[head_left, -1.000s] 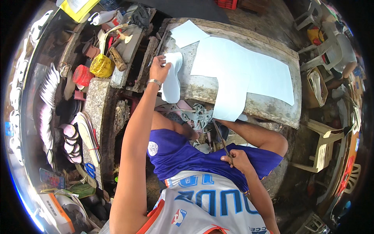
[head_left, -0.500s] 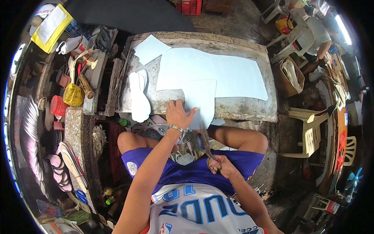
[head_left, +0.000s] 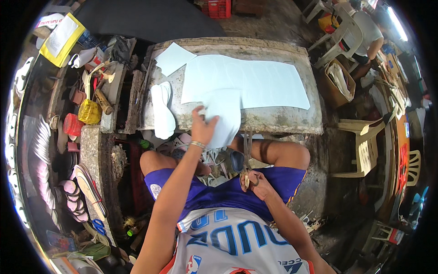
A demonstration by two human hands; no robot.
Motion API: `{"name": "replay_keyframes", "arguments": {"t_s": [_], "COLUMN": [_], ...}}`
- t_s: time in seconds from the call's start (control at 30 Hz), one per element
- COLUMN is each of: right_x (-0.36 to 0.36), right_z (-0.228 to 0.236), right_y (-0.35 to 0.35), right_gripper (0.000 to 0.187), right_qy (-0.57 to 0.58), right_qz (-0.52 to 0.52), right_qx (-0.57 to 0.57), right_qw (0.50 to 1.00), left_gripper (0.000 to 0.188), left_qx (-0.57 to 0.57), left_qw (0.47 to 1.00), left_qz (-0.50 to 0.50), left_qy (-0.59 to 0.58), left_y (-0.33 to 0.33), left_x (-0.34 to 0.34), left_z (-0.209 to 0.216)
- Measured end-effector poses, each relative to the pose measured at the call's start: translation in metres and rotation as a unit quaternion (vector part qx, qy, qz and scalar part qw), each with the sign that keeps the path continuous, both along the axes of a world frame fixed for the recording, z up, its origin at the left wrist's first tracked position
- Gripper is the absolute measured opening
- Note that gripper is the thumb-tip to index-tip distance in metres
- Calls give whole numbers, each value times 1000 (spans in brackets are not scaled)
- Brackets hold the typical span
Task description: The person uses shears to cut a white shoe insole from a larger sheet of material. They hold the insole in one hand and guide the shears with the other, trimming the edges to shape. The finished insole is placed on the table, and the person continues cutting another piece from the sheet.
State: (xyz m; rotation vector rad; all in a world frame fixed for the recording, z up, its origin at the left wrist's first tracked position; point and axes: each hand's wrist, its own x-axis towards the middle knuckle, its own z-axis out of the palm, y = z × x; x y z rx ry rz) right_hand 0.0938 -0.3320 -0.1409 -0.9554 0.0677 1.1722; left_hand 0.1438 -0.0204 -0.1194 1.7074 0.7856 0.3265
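The left hand (head_left: 202,130) is at the left edge of the smaller white sheet (head_left: 226,114), its thumb spread away from the fingers and laid toward the sheet; it is partly open, and whether it pinches the sheet or only pushes it I cannot tell. A second ago this hand was on the white sole-shaped cut-outs (head_left: 163,114); now those lie by themselves, one partly over another, on the left side of the tabletop (head_left: 278,119). The smaller sheet has shifted leftward against the large white sheet (head_left: 255,82) since half a second ago, and its upper part is blurred, so it seems to be moving with the hand. It overlaps the lower edge of the large sheet and juts over the near edge of the tabletop toward the person. That change suggests the work has passed from the cut-outs to this sheet, with handling rather than cutting going on at this instant. The right hand (head_left: 258,183) is curled around the handles of a pair of scissors (head_left: 249,150), blades pointing up toward the tabletop, to the right of the sheet and apart from it. A four-sided white piece (head_left: 174,59) lies at the far left corner, beside the large sheet
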Motion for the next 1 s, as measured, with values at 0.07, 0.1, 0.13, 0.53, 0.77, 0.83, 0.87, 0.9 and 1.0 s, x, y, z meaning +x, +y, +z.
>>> {"name": "replay_keyframes", "arguments": {"t_s": [0.07, 0.1, 0.13, 0.53, 0.77, 0.83, 0.87, 0.9, 1.0], "right_x": [-5, -6, -6, -54, -47, -43, -43, -41, -36], "right_z": [-1, -1, -1, 41, 55, 58, 59, 61, 67], "right_y": [4, 7, 10, 27, 43, 49, 53, 54, 56], "right_gripper": [52, 49, 45, 63, 58, 58, 58, 58, 57], "right_qy": [-24, -36, -39, -200, -327, -333, -318, -316, -318], "right_qz": [23, 36, 65, 146, 98, 93, 83, 79, 83], "right_qx": [-24, -39, -47, -40, -105, -133, -131, -111, -125], "right_qw": [999, 998, 996, 968, 934, 929, 935, 939, 936], "left_gripper": [74, 75, 73, 58, 58, 59, 59, 60, 59], "left_qx": [-135, -224, -290, -334, -316, -302, -289, -277, -236], "left_qw": [988, 971, 952, 927, 923, 922, 924, 925, 934], "left_qz": [25, 36, 23, 0, 21, 25, 22, 20, 24], "left_qy": [-76, -78, -94, -170, -218, -240, -250, -260, -267], "left_y": [16, 25, 32, 30, 6, 1, -1, -3, -7], "left_x": [-12, -17, -23, -62, -74, -77, -79, -80, -86], "left_z": [13, 20, 27, 67, 86, 88, 88, 87, 85]}}
